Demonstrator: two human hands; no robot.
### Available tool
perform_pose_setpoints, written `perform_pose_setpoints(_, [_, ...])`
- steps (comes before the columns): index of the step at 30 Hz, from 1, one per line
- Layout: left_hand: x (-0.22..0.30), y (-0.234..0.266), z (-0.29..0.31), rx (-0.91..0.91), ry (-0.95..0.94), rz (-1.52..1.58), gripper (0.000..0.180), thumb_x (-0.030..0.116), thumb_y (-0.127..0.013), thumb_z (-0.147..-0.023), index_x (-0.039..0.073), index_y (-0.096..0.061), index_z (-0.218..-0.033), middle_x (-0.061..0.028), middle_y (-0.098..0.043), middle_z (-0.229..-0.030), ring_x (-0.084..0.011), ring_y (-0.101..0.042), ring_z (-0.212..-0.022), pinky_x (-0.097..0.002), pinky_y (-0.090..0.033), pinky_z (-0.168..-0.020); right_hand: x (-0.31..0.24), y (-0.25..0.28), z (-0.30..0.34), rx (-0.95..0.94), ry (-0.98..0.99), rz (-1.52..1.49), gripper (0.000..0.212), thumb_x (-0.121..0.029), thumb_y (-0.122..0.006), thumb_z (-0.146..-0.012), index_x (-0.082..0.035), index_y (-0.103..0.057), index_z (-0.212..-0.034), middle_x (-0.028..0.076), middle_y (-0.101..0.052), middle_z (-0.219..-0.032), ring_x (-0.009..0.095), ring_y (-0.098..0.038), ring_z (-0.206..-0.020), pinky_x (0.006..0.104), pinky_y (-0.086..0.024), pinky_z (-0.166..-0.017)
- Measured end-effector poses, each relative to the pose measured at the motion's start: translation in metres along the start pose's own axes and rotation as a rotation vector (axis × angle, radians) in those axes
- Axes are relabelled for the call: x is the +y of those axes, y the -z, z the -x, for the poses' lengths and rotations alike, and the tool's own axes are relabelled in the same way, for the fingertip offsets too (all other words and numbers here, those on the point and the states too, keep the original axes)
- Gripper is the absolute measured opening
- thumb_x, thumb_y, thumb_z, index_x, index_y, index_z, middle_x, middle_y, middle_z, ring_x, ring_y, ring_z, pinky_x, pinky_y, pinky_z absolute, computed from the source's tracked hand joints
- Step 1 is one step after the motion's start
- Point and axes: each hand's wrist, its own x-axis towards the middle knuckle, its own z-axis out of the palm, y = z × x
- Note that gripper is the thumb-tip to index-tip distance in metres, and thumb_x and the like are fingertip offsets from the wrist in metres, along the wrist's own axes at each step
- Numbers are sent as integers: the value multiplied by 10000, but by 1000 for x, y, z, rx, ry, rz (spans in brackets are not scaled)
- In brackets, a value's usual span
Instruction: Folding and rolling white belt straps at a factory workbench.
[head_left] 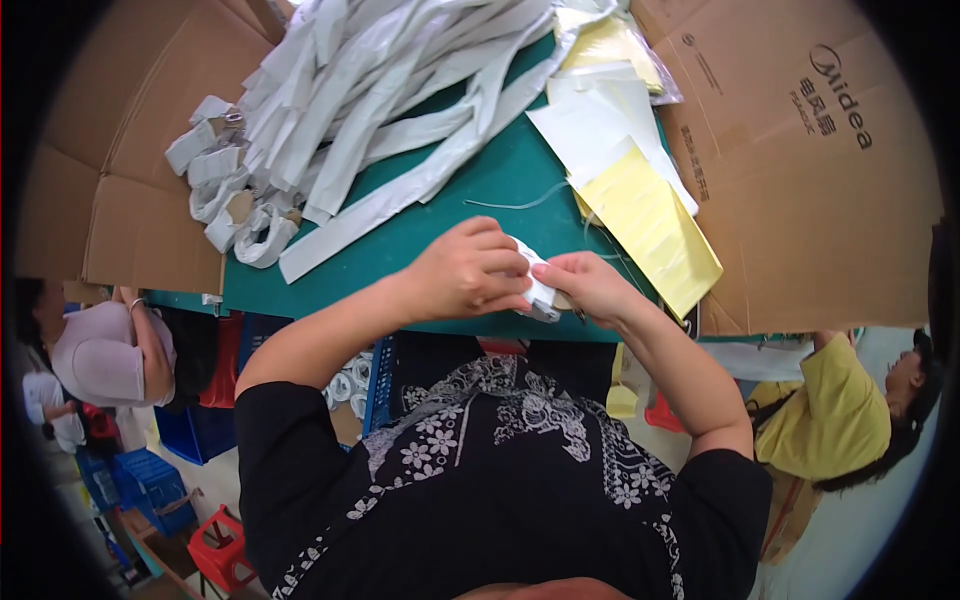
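Note:
Near the front edge of the green tabletop, my left hand [468, 268] and my right hand [592, 287] meet around a small white folded bundle [541, 296]. Its lower end looks greyish, and the fingers hide much of it. My left fingers curl over its left side, while my right thumb presses on it from the right. Beyond my hands, a big heap of long flat white strips [400, 85] spreads across the table. Left of the heap are several white coiled bundles [262, 236]. A thin clear strand [515, 205] lies just past my hands.
Yellow sheets [655, 235] and white sheets [605, 115] lie at the right. Cardboard panels [800, 190] flank the table on both sides. A blue crate [378, 385] stands below the table edge beside me. Other people sit at left and right, near a red stool [222, 548].

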Motion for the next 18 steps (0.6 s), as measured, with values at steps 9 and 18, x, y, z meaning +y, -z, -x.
perform_pose_setpoints(9, [22, -16, 0, -225, -117, -161, 124, 169, -596, -705, 70, -523, -695, -32, -523, -753, -180, -553, -751, -315, -463, -767, 8, -16, 20, 79, 62, 263, 284, -250, -523, -905, 2, -651, -936, 23, -640, -751, 62, -536, -636, 236, -433, -573])
perform_pose_setpoints(18, [15, -30, -13, 39, 106, 138, 347, 405, -684, -727, 88, -546, -757, -68, -557, -781, -233, -564, -734, -337, -451, -613, 26, 21, 106, 131, -90, 587, 231, -195, -528, -872, -4, -618, -968, 11, -606, -757, 72, -532, -692, 235, -434, -611])
